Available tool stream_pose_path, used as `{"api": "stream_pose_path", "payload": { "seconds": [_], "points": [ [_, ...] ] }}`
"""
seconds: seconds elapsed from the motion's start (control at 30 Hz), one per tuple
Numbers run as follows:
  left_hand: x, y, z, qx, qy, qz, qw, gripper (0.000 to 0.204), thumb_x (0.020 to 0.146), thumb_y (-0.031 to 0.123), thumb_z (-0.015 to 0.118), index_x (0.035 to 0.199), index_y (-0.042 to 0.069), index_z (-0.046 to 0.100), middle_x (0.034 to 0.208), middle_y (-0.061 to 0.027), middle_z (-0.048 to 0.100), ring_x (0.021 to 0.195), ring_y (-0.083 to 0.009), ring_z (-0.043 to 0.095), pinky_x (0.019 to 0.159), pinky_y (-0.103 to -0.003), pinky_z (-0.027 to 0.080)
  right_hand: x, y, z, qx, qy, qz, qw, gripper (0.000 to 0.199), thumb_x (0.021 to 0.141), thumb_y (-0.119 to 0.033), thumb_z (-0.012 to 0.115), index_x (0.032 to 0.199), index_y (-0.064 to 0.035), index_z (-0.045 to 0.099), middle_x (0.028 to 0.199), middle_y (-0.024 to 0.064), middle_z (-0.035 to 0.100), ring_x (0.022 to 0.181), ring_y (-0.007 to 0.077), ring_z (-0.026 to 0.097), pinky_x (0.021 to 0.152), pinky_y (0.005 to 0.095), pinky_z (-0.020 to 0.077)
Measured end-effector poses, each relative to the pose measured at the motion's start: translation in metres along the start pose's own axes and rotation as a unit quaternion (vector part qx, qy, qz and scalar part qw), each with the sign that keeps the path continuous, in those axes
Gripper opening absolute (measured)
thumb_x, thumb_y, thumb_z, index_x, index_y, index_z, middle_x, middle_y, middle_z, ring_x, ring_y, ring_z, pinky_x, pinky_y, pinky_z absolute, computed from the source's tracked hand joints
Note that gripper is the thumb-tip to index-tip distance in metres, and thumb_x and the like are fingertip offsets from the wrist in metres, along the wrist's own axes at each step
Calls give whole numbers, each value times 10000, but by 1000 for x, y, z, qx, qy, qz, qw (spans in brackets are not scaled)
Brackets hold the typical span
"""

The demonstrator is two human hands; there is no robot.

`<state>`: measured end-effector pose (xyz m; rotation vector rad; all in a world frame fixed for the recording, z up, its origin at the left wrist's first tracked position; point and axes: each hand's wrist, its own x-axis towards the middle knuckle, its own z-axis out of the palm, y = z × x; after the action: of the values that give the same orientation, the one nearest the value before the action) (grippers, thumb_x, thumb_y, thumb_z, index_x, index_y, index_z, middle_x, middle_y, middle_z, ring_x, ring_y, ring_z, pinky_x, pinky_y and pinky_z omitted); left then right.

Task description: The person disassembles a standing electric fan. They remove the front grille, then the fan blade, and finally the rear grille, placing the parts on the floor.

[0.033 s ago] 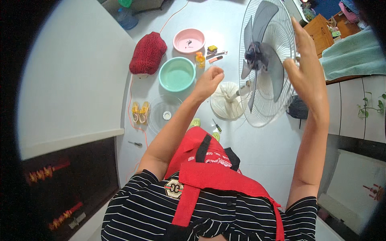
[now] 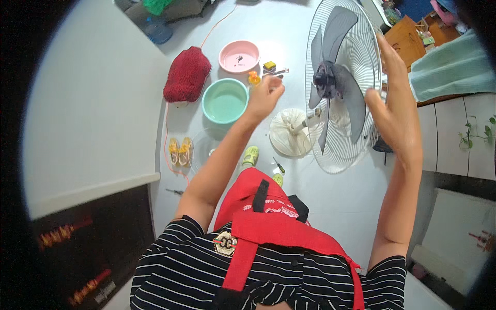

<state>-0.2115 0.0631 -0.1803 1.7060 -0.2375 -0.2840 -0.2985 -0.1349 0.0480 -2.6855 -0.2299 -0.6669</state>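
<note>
A pedestal fan (image 2: 326, 82) stands at the right on a pale covered base (image 2: 289, 139). Its grey blades are exposed in front of the rear wire guard (image 2: 347, 155). My right hand (image 2: 395, 108) grips the guard's right edge, fingers behind it and thumb toward the front. Held above the floor left of the fan, my left hand (image 2: 264, 101) has loosely bent fingers apart, with nothing visible in them. Under my left forearm lies a round clear wire grille (image 2: 199, 155), partly hidden. One screwdriver (image 2: 279, 165) lies near my shoes, another (image 2: 174, 191) farther left.
A green basin (image 2: 226, 102) and a pink basin (image 2: 239, 57) stand ahead, near an orange-topped bottle (image 2: 254, 78) and a yellow sponge (image 2: 269, 66). Left are a red knitted-covered object (image 2: 187, 75), yellow shoes (image 2: 179, 151) and an orange cord (image 2: 166, 129). A cloth-covered cabinet (image 2: 449, 72) is right.
My left hand has shifted slightly left and its fingers have loosened apart. My right hand keeps its hold on the fan guard. The view has shifted a little.
</note>
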Motion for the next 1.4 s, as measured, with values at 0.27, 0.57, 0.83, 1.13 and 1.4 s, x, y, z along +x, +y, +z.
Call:
{"api": "stream_pose_path", "payload": {
  "seconds": [0.27,0.57,0.83,1.13,1.4],
  "points": [
    [195,-33,-9,-212,-78,-177,958,374,861,230,520,1170,28,456,1077,-110,545,878,-194,550,711,-315,482,-11,-55,-6,30,-5,245,969,703,740,-129,593,1380,-87,306,1388,147,352,1229,303,409,983,418,374],
    [133,-238,114,-154,-293,-577,746,629,859,455,493,1330,85,300,1115,-228,503,882,-325,545,771,-439,483,9,-82,4,-48,70,372,925,581,715,125,505,1267,-50,458,1235,185,509,1127,328,508,939,366,391],
    [125,-223,181,-345,-376,-585,630,512,872,433,467,1196,36,468,1015,-178,575,859,-292,578,768,-397,496,0,-88,11,-152,81,358,918,521,721,134,552,1193,-79,494,1133,282,533,993,365,587,793,375,487],
    [127,-198,208,-349,-371,-578,637,451,872,409,472,1145,52,504,994,-153,586,861,-284,580,774,-403,494,-12,-48,-17,-92,75,280,953,629,599,172,542,1149,-133,557,1105,215,580,953,326,612,761,333,495],
    [100,-206,211,-374,-287,-596,650,400,871,389,475,1099,66,535,976,-131,596,863,-277,581,780,-408,492,-21,11,-60,-14,-9,159,987,541,614,84,588,1124,-96,580,1077,156,617,988,310,608,820,370,495]
  ]
}}
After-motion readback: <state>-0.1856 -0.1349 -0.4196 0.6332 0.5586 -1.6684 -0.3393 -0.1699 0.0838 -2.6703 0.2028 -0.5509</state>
